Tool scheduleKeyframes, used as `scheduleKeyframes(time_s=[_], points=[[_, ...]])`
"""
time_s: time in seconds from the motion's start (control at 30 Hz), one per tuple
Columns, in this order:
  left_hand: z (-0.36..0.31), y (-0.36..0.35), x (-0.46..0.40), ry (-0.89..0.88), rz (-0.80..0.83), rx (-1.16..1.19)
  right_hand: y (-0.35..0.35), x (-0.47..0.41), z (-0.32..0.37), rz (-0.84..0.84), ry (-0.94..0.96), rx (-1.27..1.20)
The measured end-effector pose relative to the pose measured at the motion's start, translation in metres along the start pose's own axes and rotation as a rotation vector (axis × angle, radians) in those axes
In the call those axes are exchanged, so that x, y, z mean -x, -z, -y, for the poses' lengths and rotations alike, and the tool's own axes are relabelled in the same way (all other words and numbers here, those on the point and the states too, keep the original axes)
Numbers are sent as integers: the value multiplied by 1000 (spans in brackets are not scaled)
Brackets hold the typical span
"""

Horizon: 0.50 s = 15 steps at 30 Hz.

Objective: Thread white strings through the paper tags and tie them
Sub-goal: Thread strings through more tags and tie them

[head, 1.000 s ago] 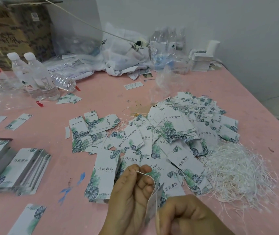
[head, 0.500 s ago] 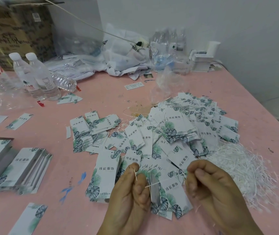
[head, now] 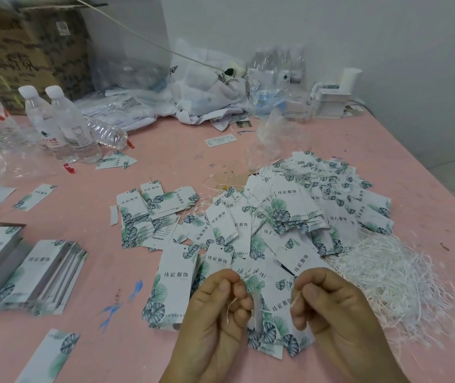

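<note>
My left hand (head: 215, 313) pinches one end of a thin white string (head: 230, 305), and my right hand (head: 334, 313) pinches the other end. Between the two hands a paper tag (head: 257, 313) hangs edge-on from the string. Under and beyond my hands lies a big heap of white tags with green leaf print (head: 290, 217). A loose pile of white strings (head: 392, 275) sits just right of my right hand.
Stacks of tags (head: 38, 272) lie at the left on the pink table (head: 165, 161). Two upright water bottles (head: 63, 125) and a fallen one (head: 110, 134) stand at the back left. Plastic bags (head: 207, 89), cardboard boxes (head: 27, 45) and a white box (head: 331, 100) line the far edge.
My right hand rose from below the tag and moved right, drawing the string out. The hands now hold the two ends apart with the tag between them.
</note>
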<state>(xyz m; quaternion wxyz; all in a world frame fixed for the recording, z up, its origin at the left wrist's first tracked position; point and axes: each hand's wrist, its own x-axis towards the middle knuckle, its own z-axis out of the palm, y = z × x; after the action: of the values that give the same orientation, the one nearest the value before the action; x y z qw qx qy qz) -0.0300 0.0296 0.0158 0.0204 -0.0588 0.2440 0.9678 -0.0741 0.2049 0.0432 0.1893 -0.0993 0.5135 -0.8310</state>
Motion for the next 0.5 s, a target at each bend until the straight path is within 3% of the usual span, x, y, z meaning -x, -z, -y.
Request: scheduleKeyframes(time_s=[0.1,0.17,0.23,0.4,0.5], points=[[-1,5,0,47,112,158,1,-1,0,-67,-3,-79],[-8,-2,0,39,86,196,4,-3,2,-100,-20,-183],[-14,4,2,-39,9,170,5,-4,5,-127,-37,-235],[-5,8,2,-124,31,84,4,-5,-3,-107,-73,-225],[4,2,1,-2,150,106,2,-4,-5,-93,-96,-205]])
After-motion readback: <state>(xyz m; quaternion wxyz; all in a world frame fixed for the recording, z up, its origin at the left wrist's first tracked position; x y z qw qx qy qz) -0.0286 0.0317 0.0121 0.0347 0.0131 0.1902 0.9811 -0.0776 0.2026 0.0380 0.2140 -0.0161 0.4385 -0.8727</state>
